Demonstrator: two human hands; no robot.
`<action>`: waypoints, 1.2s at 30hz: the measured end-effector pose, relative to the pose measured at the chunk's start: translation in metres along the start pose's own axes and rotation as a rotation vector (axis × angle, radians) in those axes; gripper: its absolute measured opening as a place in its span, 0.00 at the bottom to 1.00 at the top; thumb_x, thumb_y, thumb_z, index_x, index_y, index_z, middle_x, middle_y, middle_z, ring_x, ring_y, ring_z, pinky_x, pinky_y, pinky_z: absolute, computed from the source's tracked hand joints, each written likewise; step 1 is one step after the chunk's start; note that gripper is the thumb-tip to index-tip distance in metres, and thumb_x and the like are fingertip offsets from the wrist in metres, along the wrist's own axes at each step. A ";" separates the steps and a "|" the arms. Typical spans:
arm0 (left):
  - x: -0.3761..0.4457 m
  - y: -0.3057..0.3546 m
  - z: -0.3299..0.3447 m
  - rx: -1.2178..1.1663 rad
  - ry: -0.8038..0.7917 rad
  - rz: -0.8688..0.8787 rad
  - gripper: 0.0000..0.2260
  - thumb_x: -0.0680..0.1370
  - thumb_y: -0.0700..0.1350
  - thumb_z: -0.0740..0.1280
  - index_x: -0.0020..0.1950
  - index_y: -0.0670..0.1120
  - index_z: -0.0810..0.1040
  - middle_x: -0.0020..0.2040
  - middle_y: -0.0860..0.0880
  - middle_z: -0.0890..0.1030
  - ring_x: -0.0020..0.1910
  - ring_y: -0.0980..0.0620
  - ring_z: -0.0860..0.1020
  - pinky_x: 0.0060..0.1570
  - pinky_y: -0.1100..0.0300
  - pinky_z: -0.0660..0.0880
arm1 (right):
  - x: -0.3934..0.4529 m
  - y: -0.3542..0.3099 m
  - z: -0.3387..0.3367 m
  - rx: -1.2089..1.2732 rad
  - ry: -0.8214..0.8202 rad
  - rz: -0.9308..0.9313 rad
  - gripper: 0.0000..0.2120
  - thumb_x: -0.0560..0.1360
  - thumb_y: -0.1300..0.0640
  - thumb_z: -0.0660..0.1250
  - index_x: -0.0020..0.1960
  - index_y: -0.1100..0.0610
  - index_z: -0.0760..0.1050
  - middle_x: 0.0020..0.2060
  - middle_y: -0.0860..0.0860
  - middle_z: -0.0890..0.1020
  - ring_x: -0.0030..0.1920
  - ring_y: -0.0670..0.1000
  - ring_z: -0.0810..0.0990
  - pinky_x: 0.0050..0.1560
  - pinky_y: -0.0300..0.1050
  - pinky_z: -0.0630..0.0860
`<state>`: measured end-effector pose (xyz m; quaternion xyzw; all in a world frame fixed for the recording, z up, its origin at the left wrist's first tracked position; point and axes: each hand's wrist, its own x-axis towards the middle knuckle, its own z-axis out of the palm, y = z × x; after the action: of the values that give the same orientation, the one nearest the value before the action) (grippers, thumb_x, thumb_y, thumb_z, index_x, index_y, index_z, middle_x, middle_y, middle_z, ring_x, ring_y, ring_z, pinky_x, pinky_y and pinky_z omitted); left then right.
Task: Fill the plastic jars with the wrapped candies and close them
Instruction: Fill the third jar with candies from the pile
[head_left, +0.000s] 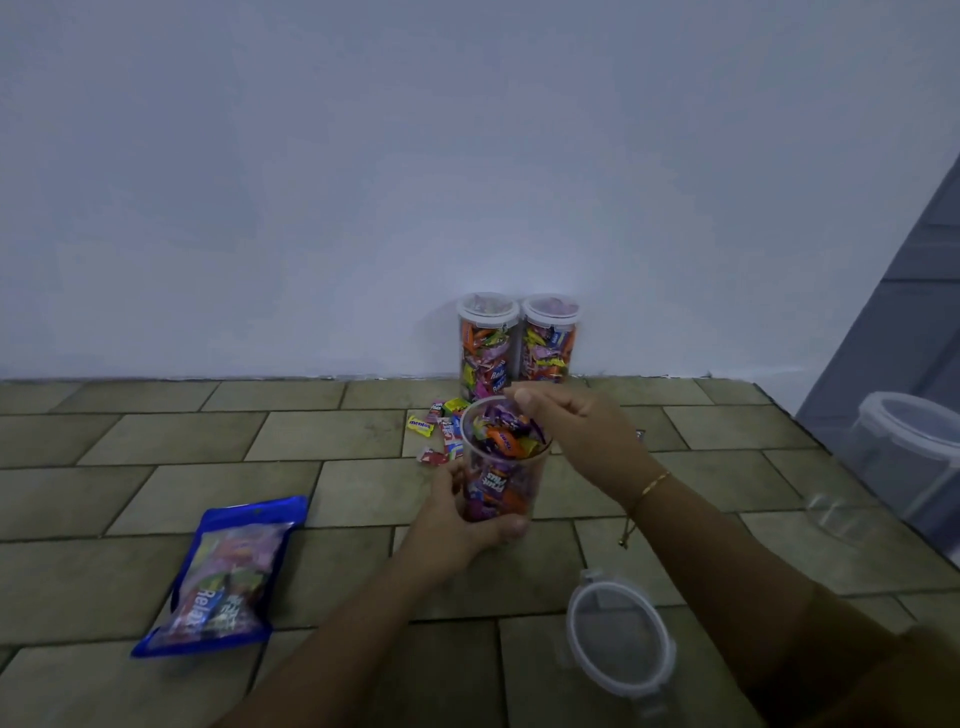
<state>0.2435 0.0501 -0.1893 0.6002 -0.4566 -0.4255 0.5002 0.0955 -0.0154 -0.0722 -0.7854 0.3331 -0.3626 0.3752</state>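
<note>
In front of me is the tiled floor (218, 457). On it lie a blue candy bag (221, 577), a clear lid (621, 636), loose candies (434, 434), and two closed full jars (519, 340) stand at the wall.

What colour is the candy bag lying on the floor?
Blue, with a clear front; the head view shows the candy bag best.

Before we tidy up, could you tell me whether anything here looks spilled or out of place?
Yes: loose wrapped candies lie scattered on the tiled floor beside the open jar, and its lid lies off to the side.
</note>
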 end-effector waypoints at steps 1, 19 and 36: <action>0.003 0.001 -0.008 0.018 -0.075 -0.027 0.46 0.59 0.53 0.81 0.70 0.51 0.59 0.64 0.56 0.72 0.55 0.66 0.73 0.49 0.70 0.75 | 0.002 0.002 -0.006 0.052 0.041 0.028 0.08 0.77 0.53 0.63 0.51 0.51 0.81 0.42 0.44 0.84 0.44 0.38 0.81 0.45 0.33 0.77; 0.091 0.008 -0.063 0.789 -0.036 -0.076 0.44 0.61 0.72 0.69 0.72 0.52 0.67 0.72 0.47 0.67 0.68 0.49 0.68 0.66 0.51 0.67 | 0.064 0.169 -0.041 -0.663 -0.120 0.712 0.30 0.74 0.44 0.64 0.71 0.57 0.62 0.69 0.59 0.67 0.70 0.60 0.62 0.69 0.51 0.62; 0.116 -0.030 -0.064 1.031 -0.133 0.071 0.24 0.76 0.60 0.63 0.70 0.54 0.68 0.72 0.49 0.67 0.73 0.45 0.61 0.70 0.44 0.62 | 0.073 0.169 -0.006 -0.611 -0.137 0.461 0.21 0.77 0.52 0.63 0.68 0.54 0.68 0.67 0.56 0.67 0.64 0.56 0.71 0.63 0.46 0.68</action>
<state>0.3351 -0.0472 -0.2161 0.7245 -0.6577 -0.1653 0.1237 0.0853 -0.1596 -0.1868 -0.7880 0.5676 -0.0993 0.2169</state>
